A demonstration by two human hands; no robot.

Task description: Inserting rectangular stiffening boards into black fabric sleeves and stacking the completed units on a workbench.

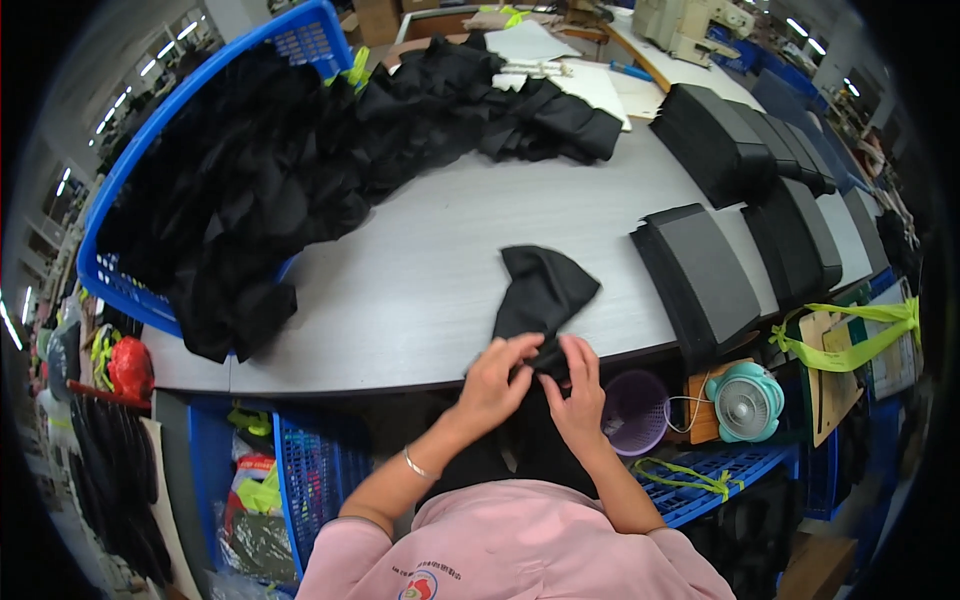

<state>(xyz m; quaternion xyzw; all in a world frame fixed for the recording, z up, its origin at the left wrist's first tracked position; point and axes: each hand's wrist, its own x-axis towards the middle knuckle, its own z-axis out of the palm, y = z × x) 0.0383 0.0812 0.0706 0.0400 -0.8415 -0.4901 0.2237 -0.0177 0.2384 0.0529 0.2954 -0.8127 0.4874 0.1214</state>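
A black fabric piece (pixel 543 290) lies on the pale table by its front edge, its wider end fanned out away from me. My left hand (pixel 497 378) grips its near end, fingers curled over the cloth. Close beside it, my right hand (pixel 578 392) pinches the same end between thumb and fingers. The part of the cloth between the two hands is partly hidden by my fingers. At the left, a big heap of black cloth pieces (pixel 330 150) spills from a blue basket (pixel 120 285) onto the table.
Neat stacks of flat black pieces (pixel 705 270) stand at the right of the table (pixel 430 260). Below the right edge are a purple bin (pixel 637 405) and a small teal fan (pixel 745 402). White sheets (pixel 530 42) and a sewing machine (pixel 690 25) sit at the back.
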